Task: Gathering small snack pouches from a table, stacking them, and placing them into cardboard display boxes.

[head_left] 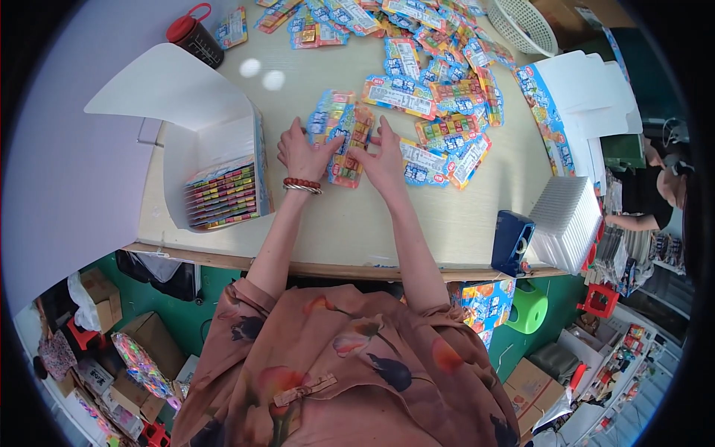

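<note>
Together both hands (342, 153) square flat, glossy rectangular packets (344, 134) on wood.

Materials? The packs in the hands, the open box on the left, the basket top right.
Packs: likely glossy printed card with clear blister, since they glint. Open box: matte white cardboard with folded flaps. Basket: probably white moulded plastic with a lattice wall.

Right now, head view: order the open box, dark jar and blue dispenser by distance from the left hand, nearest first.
1. Open box, just to the left of the left hand.
2. Dark jar, far left corner.
3. Blue dispenser, right, at the near edge.
</note>
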Demonstrator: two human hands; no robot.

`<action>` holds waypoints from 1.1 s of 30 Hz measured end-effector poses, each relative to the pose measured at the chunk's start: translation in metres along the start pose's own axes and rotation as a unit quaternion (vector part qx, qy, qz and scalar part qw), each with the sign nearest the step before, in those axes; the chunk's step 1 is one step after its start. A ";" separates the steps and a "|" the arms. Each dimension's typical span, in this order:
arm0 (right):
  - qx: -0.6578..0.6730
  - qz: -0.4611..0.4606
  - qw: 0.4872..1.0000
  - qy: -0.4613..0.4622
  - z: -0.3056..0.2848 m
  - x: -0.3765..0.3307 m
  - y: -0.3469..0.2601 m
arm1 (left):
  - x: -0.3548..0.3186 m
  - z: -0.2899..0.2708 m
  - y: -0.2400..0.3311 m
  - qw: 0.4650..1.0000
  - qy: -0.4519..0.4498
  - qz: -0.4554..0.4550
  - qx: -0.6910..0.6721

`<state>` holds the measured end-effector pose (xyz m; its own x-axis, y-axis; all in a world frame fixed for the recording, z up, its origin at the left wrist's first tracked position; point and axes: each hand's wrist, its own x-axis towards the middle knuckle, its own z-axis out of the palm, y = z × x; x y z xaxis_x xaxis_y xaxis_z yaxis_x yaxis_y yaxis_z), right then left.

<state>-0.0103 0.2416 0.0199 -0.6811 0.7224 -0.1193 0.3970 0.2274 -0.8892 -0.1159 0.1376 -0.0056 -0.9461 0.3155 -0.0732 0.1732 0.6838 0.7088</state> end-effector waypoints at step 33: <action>0.208 0.002 0.975 0.081 0.020 -0.024 0.027 | -0.003 -0.027 0.030 0.960 -0.185 0.040 -0.204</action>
<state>0.0045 0.2171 -0.0098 -0.5608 0.8239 -0.0815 0.0924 -0.0355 -0.9951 -0.1148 0.1396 0.0351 -0.7588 0.6207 -0.1974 0.0481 0.3557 0.9334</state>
